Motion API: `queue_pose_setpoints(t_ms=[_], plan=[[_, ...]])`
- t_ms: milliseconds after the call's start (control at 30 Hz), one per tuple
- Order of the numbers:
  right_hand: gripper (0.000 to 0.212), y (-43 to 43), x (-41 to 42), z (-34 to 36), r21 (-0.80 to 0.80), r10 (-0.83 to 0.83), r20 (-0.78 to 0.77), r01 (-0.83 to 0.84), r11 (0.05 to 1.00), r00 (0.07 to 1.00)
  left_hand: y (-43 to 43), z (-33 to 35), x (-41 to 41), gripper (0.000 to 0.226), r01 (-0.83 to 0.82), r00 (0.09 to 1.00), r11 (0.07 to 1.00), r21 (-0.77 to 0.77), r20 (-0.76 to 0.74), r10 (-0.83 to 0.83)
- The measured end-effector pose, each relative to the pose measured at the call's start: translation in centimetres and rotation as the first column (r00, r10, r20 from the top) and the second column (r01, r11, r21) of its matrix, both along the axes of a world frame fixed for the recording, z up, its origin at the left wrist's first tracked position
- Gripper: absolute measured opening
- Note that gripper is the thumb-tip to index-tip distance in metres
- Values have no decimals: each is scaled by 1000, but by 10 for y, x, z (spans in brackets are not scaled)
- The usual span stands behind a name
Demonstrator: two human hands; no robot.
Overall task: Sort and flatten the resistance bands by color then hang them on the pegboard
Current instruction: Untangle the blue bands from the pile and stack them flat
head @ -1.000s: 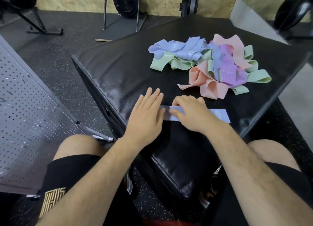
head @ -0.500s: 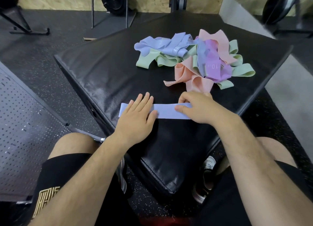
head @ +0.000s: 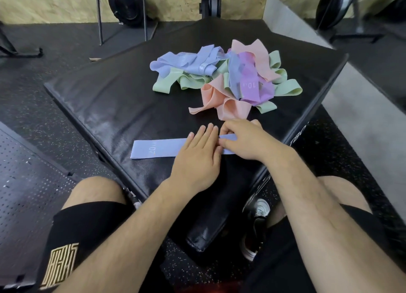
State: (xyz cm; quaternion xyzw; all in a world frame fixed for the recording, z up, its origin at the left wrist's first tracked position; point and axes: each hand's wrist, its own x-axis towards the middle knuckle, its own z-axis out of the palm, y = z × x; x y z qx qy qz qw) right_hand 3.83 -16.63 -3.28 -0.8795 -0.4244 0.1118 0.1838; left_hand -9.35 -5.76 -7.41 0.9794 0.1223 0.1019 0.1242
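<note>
Blue band (head: 158, 148) flat on black pad (head: 114, 108), "20" printed, hands pressing

One flattened blue band (head: 158, 148) is counted near the front edge of the pad (head: 105, 108). One tangled heap (head: 250, 86) in four colours is seen toward the far right corner; its bands cannot be counted singly. One pegboard (head: 28, 183) is seen.

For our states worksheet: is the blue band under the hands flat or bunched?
Flat where visible: the blue band lies smooth on the mat; left hand presses it, right hand pinches it.
</note>
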Motion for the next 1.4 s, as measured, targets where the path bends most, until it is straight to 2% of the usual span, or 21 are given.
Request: queue_pose_setpoints(t_ms=[233, 433, 500, 600, 733, 833, 933, 1033, 1100, 1233, 1300, 1400], plan=[[14, -26, 9, 5, -13, -79, -100, 78, 997, 992, 0, -3, 1, 76, -37, 999, 999, 10, -11, 38], [5, -44, 14, 0, 59, -67, -117, 74, 996, 991, -1, 0, -1, 54, -36, 999, 999, 14, -35, 37], [11, -49, 13, -1, 105, -64, -140, 79, 991, 988, -1, 0, 0, 51, -41, 998, 999, 3, -41, 41], [20, -53, 9, -1, 142, -41, -120, 58, 988, 992, -2, 2, 0, 50, -39, 998, 999, -17, -49, 38], [10, -58, 6, -3, 102, -61, -34, 64, 993, 998, -2, 7, -1, 50, -13, 998, 998, -64, -61, 9], [18, -56, 5, -4, 101, -82, 3, 82, 992, 997, -3, 10, -1, 50, -9, 1000, 997, -81, -28, 7], [23, -50, 2, -1, 141, -90, 50, 82, 987, 995, -4, 13, 0, 49, 10, 1000, 999, -34, 24, -10], [26, -35, 2, 4, 168, -72, 119, 51, 984, 990, -2, 18, 8, 50, 67, 986, 996, 61, 150, -76], [29, -21, 7, 6, 213, -78, 186, 37, 976, 980, 5, 27, 22, 47, 90, 970, 994, 66, 222, -103], [34, 4, 23, 13, 320, -180, 162, 121, 940, 970, 21, 50, 57, 34, 80, 941, 996, 42, 325, -89], [37, 14, 32, 14, 303, -238, 141, 187, 934, 961, 27, 56, 75, 28, 87, 937, 994, 66, 333, -104], [41, 23, 44, 13, 195, -258, 113, 233, 953, 960, 34, 62, 98, 35, 88, 955, 991, 99, 274, -112]])
